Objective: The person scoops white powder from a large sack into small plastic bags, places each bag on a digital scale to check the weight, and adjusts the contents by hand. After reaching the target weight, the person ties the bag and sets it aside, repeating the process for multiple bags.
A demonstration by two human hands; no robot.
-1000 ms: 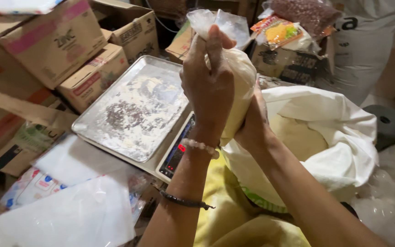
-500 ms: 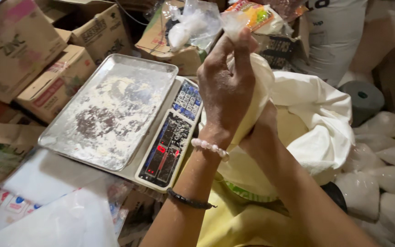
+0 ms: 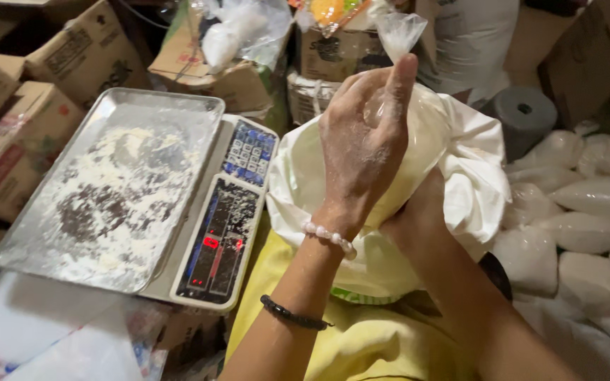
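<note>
Gripping the twisted neck of a clear plastic bag filled with pale flour (image 3: 418,152), our left hand (image 3: 361,152) closes its dusted fingers over the bag's upper side, thumb raised toward the crumpled bag top. Our right hand (image 3: 418,212) sits below and behind the left, pressed against the bag's underside (we cannot tell how its fingers curl, since the bag and the left hand hide them). Directly beneath both hands gapes a large white sack with its rim rolled open (image 3: 474,176). To the left of the left hand stands a digital weighing scale with a flour-dusted steel tray (image 3: 118,190), its keypad and red display nearest our wrist. To the right of the right hand lies a heap of sealed clear flour packets (image 3: 580,212), apart from the held bag.
</note>
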